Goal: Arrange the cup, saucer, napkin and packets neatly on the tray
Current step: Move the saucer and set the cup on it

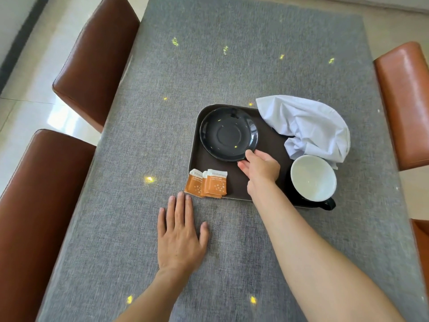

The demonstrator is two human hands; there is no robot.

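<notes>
Cup's (313, 177) dark outside mostly hidden; only white inside and a black handle show, at the tray's (199, 156) near right corner. Packet print too small to read. Napkin (306, 126) white, crumpled, draped over the tray's far right corner onto the grey worktop (139, 112). Saucer (228, 133) glossy black, at the tray's far left. Right hand (261, 169) pinches the saucer's near rim, fingers closed on it. Two orange packets (206, 185) overlap across the tray's near left edge. Left hand (180, 235) flat on the worktop, fingers spread, empty.
</notes>
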